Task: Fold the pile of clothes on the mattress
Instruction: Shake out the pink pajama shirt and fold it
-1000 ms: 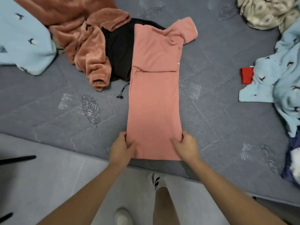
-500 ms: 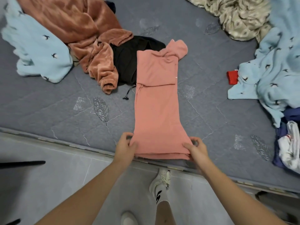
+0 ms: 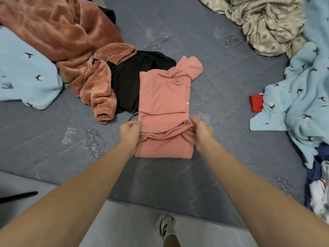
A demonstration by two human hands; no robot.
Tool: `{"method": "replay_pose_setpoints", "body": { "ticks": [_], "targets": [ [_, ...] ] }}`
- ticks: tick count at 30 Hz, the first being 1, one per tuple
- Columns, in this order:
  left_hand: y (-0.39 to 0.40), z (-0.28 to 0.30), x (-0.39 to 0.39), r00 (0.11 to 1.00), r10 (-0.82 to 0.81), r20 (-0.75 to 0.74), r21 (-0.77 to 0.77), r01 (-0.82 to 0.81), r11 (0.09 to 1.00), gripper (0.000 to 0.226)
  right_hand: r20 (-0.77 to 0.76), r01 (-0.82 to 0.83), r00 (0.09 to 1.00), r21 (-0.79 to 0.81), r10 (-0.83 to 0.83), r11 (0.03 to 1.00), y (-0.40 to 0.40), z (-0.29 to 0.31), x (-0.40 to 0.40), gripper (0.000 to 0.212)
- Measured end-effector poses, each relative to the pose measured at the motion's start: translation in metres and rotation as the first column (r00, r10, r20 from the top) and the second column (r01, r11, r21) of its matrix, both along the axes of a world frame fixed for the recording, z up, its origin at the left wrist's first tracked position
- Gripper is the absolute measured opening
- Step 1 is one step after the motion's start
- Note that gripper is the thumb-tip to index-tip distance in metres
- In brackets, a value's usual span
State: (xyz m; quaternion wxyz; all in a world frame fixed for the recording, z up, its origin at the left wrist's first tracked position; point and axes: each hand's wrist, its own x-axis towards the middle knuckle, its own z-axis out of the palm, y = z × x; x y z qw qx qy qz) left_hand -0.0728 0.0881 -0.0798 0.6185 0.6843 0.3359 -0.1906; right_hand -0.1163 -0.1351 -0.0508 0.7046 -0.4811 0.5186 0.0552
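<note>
A pink garment (image 3: 163, 97) at frame centre on the grey mattress (image 3: 53, 139) is held by its doubled-over hem, pinched in the grip of the left hand (image 3: 130, 131) and right hand (image 3: 201, 132). No writing is legible.

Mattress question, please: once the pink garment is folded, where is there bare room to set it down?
Bare grey quilted mattress lies near the front edge, below the folded pink garment, and between that garment and the pale blue bird-print fleece with the red cloth. The left is crowded: rust plush robe and black garment.
</note>
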Motion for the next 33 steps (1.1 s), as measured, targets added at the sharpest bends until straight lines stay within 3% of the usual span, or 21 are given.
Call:
{"method": "replay_pose_setpoints", "body": {
  "ticks": [2,3,4,5,7,8,10,12,16,19,21,24,28,33],
  "targets": [
    [-0.003,-0.012,0.012,0.999,-0.006,0.037,-0.073,0.009,0.997,0.030,-0.041,-0.176,0.984,-0.214,0.171,0.961,-0.005,-0.023,0.015,0.028],
    [-0.004,-0.017,0.014,0.993,-0.075,0.091,-0.023,0.077,0.997,0.049,-0.115,-0.351,0.935,-0.412,0.335,0.840,-0.006,-0.036,0.015,0.039],
    [-0.003,-0.023,0.011,0.967,-0.217,0.136,0.124,0.201,0.972,0.064,-0.200,-0.501,0.850,-0.592,0.487,0.631,-0.005,-0.050,0.010,0.049],
    [-0.003,-0.032,0.005,0.914,-0.386,0.126,0.320,0.331,0.888,0.072,-0.289,-0.579,0.752,-0.719,0.593,0.383,-0.002,-0.063,0.000,0.054],
    [-0.004,-0.048,-0.014,0.798,-0.603,0.018,0.597,0.475,0.647,0.084,-0.433,-0.601,0.593,-0.799,0.679,0.016,0.010,-0.084,-0.026,0.060],
    [-0.005,-0.054,-0.023,0.768,-0.640,-0.013,0.647,0.494,0.580,0.088,-0.482,-0.601,0.543,-0.795,0.687,-0.083,0.014,-0.097,-0.037,0.066],
    [-0.009,-0.064,-0.036,0.747,-0.664,-0.013,0.726,0.464,0.508,0.088,-0.514,-0.582,0.509,-0.797,0.690,-0.164,0.017,-0.113,-0.050,0.074],
    [-0.010,-0.067,-0.042,0.790,-0.612,-0.027,0.768,0.408,0.493,0.085,-0.459,-0.563,0.578,-0.823,0.675,-0.078,0.017,-0.115,-0.051,0.080],
    [-0.001,-0.057,-0.060,0.902,-0.431,-0.031,0.563,0.373,0.738,0.056,-0.246,-0.451,0.846,-0.802,0.473,0.391,0.022,-0.090,-0.058,0.077],
    [0.008,-0.048,-0.057,0.915,-0.399,-0.053,0.367,0.390,0.845,0.031,-0.242,-0.536,0.826,-0.615,0.509,0.578,0.020,-0.070,-0.061,0.074],
    [0.014,-0.042,-0.054,0.913,-0.408,0.031,0.309,0.379,0.872,0.035,-0.196,-0.605,0.769,-0.530,0.609,0.594,0.012,-0.065,-0.062,0.075],
    [0.021,-0.032,-0.059,0.867,-0.461,0.191,0.344,0.381,0.858,0.054,-0.113,-0.624,0.708,-0.562,0.697,0.543,-0.001,-0.055,-0.064,0.073],
    [0.025,-0.021,-0.087,0.789,-0.534,0.304,0.371,0.419,0.829,0.026,0.016,-0.552,0.745,-0.546,0.667,0.630,-0.012,-0.043,-0.081,0.062],
    [0.037,-0.013,-0.128,0.771,-0.553,0.315,0.276,0.483,0.831,0.019,-0.080,-0.506,0.739,-0.722,0.668,0.472,-0.013,-0.021,-0.129,0.049]
  ]
}}
